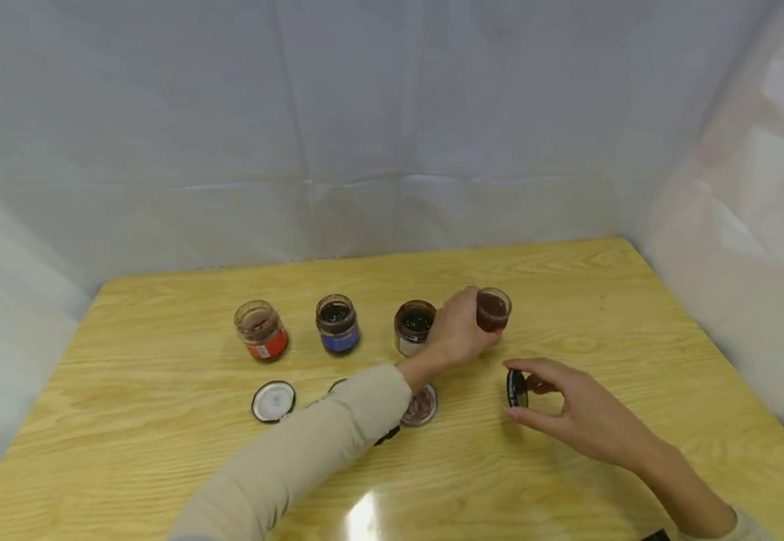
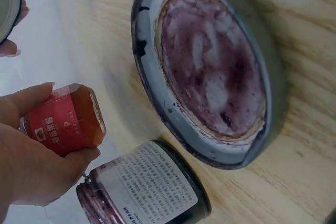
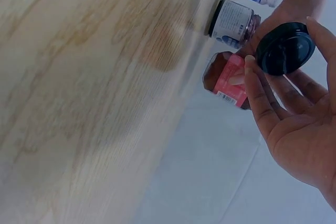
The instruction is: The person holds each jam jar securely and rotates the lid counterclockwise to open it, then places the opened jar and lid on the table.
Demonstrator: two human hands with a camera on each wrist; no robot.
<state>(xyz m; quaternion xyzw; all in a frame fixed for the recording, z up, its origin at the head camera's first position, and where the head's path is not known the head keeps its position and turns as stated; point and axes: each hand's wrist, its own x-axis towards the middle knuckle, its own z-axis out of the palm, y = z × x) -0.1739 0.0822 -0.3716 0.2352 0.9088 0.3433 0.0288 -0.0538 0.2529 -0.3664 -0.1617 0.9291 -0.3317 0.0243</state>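
My left hand (image 1: 456, 330) grips a glass jam jar (image 1: 493, 309) at the right end of a row of jars. In the left wrist view the jar's red label (image 2: 55, 124) shows between thumb and fingers, with amber-red jam behind the glass. Its mouth has no lid on. Nearer the front, my right hand (image 1: 584, 413) pinches a black jar lid (image 1: 517, 388) by its rim, thumb and fingertips on opposite edges. The lid is held on edge, its dark top (image 3: 286, 49) facing the right wrist camera and its pale inside (image 2: 7, 6) showing in the left wrist view.
Three more uncapped jars stand leftward: one white-labelled (image 1: 408, 346), one blue-labelled (image 1: 340, 342), one red-labelled (image 1: 269, 346). A clean lid (image 1: 273, 401) and a jam-smeared lid (image 1: 421, 407) lie inside-up before them. My left sleeve (image 1: 311, 451) crosses the wooden table (image 1: 128, 421), partly hiding another lid.
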